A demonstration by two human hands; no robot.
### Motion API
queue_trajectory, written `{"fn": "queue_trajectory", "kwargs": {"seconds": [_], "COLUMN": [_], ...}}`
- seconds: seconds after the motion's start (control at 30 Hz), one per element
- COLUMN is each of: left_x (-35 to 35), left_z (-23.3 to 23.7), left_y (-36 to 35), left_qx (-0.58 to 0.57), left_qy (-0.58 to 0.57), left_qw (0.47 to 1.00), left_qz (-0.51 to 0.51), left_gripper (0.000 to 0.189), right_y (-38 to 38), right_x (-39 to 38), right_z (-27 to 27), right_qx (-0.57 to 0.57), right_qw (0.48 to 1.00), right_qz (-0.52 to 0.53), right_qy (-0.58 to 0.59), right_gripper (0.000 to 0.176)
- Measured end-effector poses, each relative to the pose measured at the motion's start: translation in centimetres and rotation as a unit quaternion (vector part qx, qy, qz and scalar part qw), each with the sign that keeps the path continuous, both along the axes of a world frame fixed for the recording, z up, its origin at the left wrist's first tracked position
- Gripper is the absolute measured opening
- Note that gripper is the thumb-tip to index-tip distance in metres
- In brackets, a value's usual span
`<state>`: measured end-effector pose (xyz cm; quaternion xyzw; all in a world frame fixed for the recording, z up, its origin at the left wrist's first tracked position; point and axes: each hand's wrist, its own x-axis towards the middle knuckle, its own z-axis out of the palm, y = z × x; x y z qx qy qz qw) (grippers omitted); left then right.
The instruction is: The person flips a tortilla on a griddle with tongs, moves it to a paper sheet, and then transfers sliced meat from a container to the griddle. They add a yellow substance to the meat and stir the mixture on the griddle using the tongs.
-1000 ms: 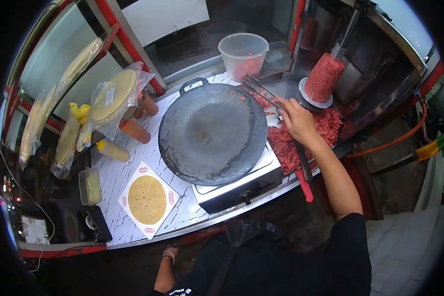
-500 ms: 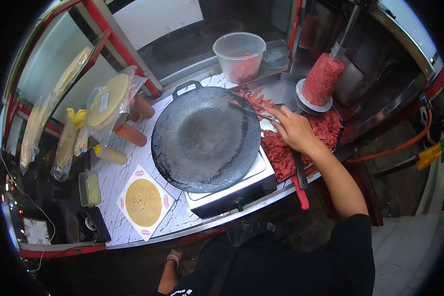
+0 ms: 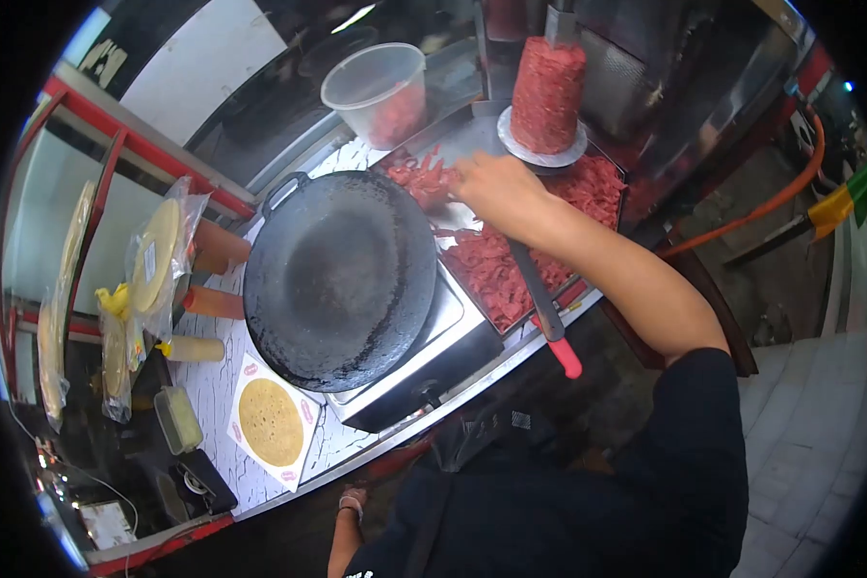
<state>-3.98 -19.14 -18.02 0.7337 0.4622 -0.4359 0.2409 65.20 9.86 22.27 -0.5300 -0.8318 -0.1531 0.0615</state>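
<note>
My right hand (image 3: 496,193) is closed, low over a metal tray (image 3: 486,130) of thin red meat shavings (image 3: 511,279). The metal tongs it grips are mostly hidden by the hand now. Its fingers are at a pile of meat strips (image 3: 422,178) by the tray's left side. Just behind stands a cone of stacked meat (image 3: 547,96) on a round white plate (image 3: 511,146). Below my forearm, a knife (image 3: 554,337) with a red handle end lies across the tray's front edge. My left hand (image 3: 354,498) hangs low below the counter; its fingers are not clear.
Left of the tray, a black round griddle pan (image 3: 342,279) sits on a stove (image 3: 424,385). A flatbread (image 3: 270,421) lies on printed paper (image 3: 303,429). Sauce bottles (image 3: 197,349) and bagged flatbreads (image 3: 156,255) stand at left. A plastic bucket (image 3: 371,91) with meat is behind.
The view has turned, shifting the counter items left. My right hand has moved farther back over the tray, to the meat strips, and the tongs have become hidden. My left hand still hangs low.
</note>
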Motion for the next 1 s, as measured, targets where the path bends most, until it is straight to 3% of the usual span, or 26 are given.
{"fn": "queue_trajectory", "kwargs": {"seconds": [0.1,0.2,0.27,0.3,0.33,0.43,0.5,0.6,0.7,0.77,0.9,1.0], "left_x": [0.2,1.6,2.5,2.5,1.0,-0.4,3.7,3.2,4.0,3.9,2.1,1.1], "left_z": [-0.5,2.7,2.9,2.8,1.0,-0.6,4.5,2.9,2.4,1.6,0.3,-1.5], "left_y": [-0.6,0.2,-0.2,-0.3,-0.5,-0.8,0.0,-0.2,-0.7,-0.8,-0.6,-1.1], "left_qx": [-0.025,0.030,-0.017,-0.064,-0.047,-0.037,-0.083,-0.009,-0.076,-0.083,-0.045,-0.112], "left_qy": [0.048,-0.057,-0.013,0.031,0.005,-0.028,0.011,-0.049,0.012,0.012,-0.014,0.050], "left_qw": [0.997,0.998,1.000,0.997,0.998,0.998,0.996,0.999,0.996,0.996,0.998,0.991], "left_qz": [-0.048,-0.002,-0.012,-0.029,-0.037,-0.044,-0.024,-0.018,0.052,0.003,-0.044,0.046], "left_gripper": [0.043,0.045,0.045,0.044,0.044,0.045,0.045,0.042,0.040,0.040,0.039,0.039], "right_y": [0.3,-2.2,-2.8,-2.6,-2.5,1.8,1.6,-1.7,-0.8,1.9,0.9,-1.8], "right_x": [0.9,0.2,-0.4,-0.9,-1.5,-0.3,0.4,0.6,0.1,0.2,-0.4,-1.2], "right_z": [-0.5,1.7,2.0,1.5,0.7,-2.3,-2.0,0.7,-0.7,-3.5,-2.2,-0.1], "right_qx": [0.036,0.023,0.008,-0.002,-0.011,0.049,0.063,0.062,0.024,0.055,0.040,0.012], "right_qw": [0.998,0.998,0.998,0.999,1.000,0.996,0.993,0.989,0.993,0.990,0.983,0.982], "right_qz": [-0.013,-0.013,0.003,0.009,0.011,-0.029,-0.067,-0.094,-0.101,-0.102,-0.154,-0.173], "right_qy": [0.049,0.060,0.066,0.040,0.014,0.063,0.080,0.101,0.063,0.077,0.094,0.079], "right_gripper": [0.020,0.018,0.016,0.017,0.018,0.015,0.014,0.013,0.012,0.013,0.017,0.015]}}
